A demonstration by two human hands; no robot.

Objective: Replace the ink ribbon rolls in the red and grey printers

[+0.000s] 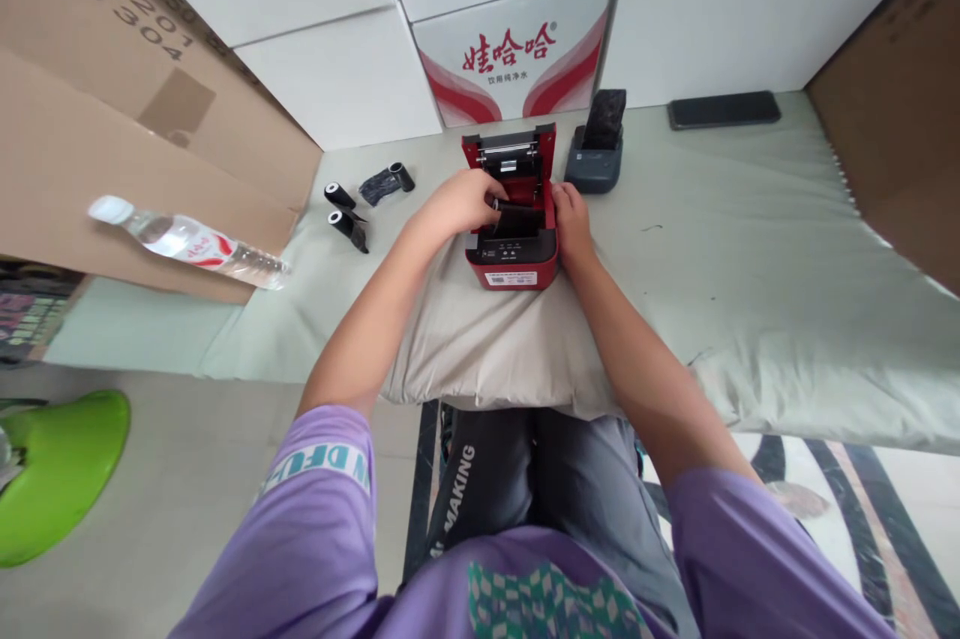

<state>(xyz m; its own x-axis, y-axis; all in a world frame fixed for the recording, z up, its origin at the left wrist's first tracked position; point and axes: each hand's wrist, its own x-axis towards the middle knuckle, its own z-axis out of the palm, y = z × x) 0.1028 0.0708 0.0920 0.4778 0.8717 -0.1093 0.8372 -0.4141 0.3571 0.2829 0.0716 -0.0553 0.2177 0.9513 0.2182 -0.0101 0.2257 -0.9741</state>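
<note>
A red printer point(512, 254), lid raised, is being supported on a beige pillow point(480, 349) lying on a pale green mat point(750, 259). The left hand point(461, 202) is being reached into the open bay, its fingers curled around a black roll point(517, 211) seated there. The right hand point(571, 219) is being pressed against the printer's right side, fingers closed flat on the casing; nothing loose is being held in it. Just beyond the printer, a grey device point(596, 159) with a dark block standing in it is being kept near the wall. Three black rolls point(352, 209) are lying on the mat to the left, well apart from the printer. A water bottle point(187, 241) is resting on cardboard point(112, 119) farther left. A phone point(724, 109) is lying at the mat's far edge, to the right.
</note>
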